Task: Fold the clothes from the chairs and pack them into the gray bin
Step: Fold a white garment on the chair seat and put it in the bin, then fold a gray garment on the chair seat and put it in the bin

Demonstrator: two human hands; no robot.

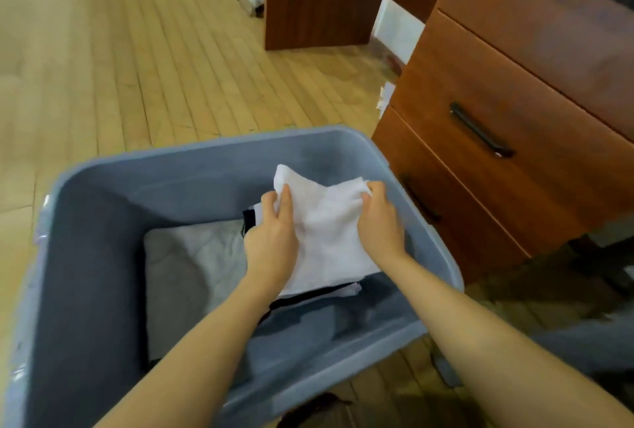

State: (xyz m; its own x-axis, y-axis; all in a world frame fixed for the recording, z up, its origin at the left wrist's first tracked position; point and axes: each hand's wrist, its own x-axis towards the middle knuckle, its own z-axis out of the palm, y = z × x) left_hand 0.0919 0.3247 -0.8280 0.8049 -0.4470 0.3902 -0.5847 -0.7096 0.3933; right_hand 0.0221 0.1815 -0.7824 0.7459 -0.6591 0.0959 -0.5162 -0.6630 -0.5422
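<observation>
A light wooden plank floor (137, 60) fills the left and far parts of the view, its boards running away from the camera. A large gray plastic bin (85, 256) stands directly on it in the near middle. Just to the right of the bin, a reddish-brown wooden drawer unit (497, 139) with dark handles also stands on the floor, its near corner close to the bin's right rim. Farther away, in the middle, a dark brown wooden panel (315, 2) rises from the floor. Small pale scraps (384, 98) lie on the boards beside the drawer unit's far corner; what they are cannot be told.
</observation>
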